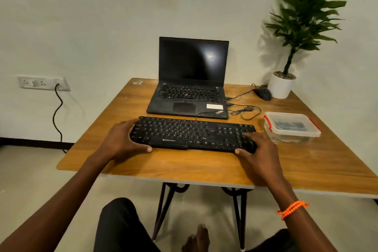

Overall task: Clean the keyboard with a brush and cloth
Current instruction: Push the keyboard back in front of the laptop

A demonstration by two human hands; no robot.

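The counter (204, 165) has a smooth wood-grain top, the keyboard (192, 134) is matt black plastic, the laptop (191, 80) screen is glossy, and the box (291, 127) at 3 o'clock is clear plastic.

Container (291, 127) contents unclear — plant (306, 16) top cut off.

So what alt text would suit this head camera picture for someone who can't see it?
A person's left hand and right hand grip the two ends of a black keyboard on a wooden table. Behind it sit an open laptop, a mouse, a potted plant and a lidded plastic box.
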